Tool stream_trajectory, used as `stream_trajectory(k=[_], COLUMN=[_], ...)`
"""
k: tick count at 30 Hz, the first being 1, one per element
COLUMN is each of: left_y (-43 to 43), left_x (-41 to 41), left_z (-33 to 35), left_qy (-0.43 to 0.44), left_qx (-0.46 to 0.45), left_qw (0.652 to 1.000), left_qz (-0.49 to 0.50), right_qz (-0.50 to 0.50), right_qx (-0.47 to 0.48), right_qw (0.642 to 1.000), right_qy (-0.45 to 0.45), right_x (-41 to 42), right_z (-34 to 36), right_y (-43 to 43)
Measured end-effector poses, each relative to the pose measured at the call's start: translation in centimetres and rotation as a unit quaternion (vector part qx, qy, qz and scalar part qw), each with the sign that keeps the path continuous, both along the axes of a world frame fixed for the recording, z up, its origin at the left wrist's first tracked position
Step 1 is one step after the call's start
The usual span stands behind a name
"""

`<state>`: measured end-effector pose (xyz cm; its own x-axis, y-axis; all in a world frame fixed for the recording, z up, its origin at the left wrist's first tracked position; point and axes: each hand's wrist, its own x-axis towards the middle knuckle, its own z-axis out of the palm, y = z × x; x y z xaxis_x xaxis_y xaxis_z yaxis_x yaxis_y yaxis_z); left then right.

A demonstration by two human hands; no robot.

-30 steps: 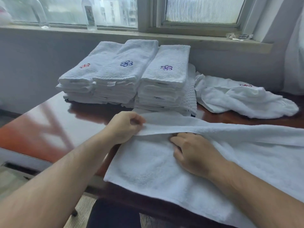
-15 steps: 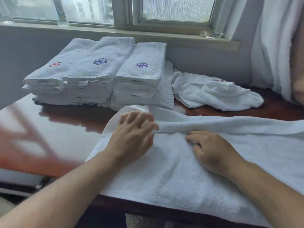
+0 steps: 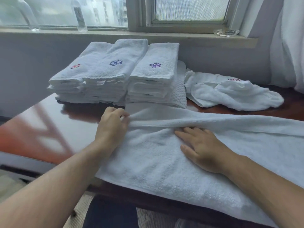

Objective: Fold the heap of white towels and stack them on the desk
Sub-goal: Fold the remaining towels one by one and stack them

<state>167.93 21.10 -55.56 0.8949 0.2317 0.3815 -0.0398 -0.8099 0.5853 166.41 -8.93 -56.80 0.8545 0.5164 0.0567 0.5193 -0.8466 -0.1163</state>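
Lying spread across the desk (image 3: 49, 122) just in front of the folded stacks (image 3: 115, 76), the big white towel (image 3: 156, 165) has its far long edge turned over toward the person. The turned edge forms a thick, soft ridge that runs from in front of the stacks off to the right.

The left hand (image 3: 113, 127) sits at the left end of that ridge. Its fingers (image 3: 122, 115) are curled and pinch the folded edge against the thumb. The right hand (image 3: 205, 150) lies flat on the towel, farther from the stacks than the ridge. Its fingers (image 3: 185, 130) are straight and slightly spread, pressing the cloth down, with the tips touching the ridge's near side.

The towel is plain, fluffy terry, and its near edge lies along the desk's front rim. The stacks stand three side by side, each top towel bearing a small stitched flower. Right of the stacks lies a crumpled white towel (image 3: 230, 94), not folded.
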Motion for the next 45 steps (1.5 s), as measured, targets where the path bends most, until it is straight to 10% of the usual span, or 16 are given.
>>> stream_trajectory(k=[7,14,19,23,33,39,45], left_y=[-0.4,-9.2,-18.2,-24.7,-31.6,-31.4,-31.1], left_x=[0.6,-0.8,1.3,2.2,4.3,5.4,6.2], left_z=[1.6,1.8,1.6,1.5,0.7,-0.6,-1.1], left_qy=[0.020,-0.046,-0.015,-0.009,0.080,-0.008,-0.007], left_qx=[0.091,0.193,0.204,0.180,0.272,0.241,0.214], left_qw=[0.995,0.960,0.941,0.933,0.904,0.917,0.916], left_qz=[0.020,-0.199,-0.271,-0.312,-0.321,-0.318,-0.340], right_qz=[0.016,-0.121,-0.403,-0.575,-0.556,-0.677,-0.682], right_qx=[-0.004,0.061,0.151,0.045,0.082,0.233,0.291], right_qw=[1.000,0.987,0.894,0.817,0.827,0.687,0.668], right_qy=[0.007,-0.082,-0.126,-0.012,-0.005,-0.127,-0.069], right_x=[-0.2,-1.4,-2.6,-3.0,-0.1,4.9,7.8], right_z=[0.2,1.5,2.5,1.9,0.8,2.3,3.4], right_y=[0.1,-2.7,-12.7,-20.5,-27.9,-29.8,-32.9])
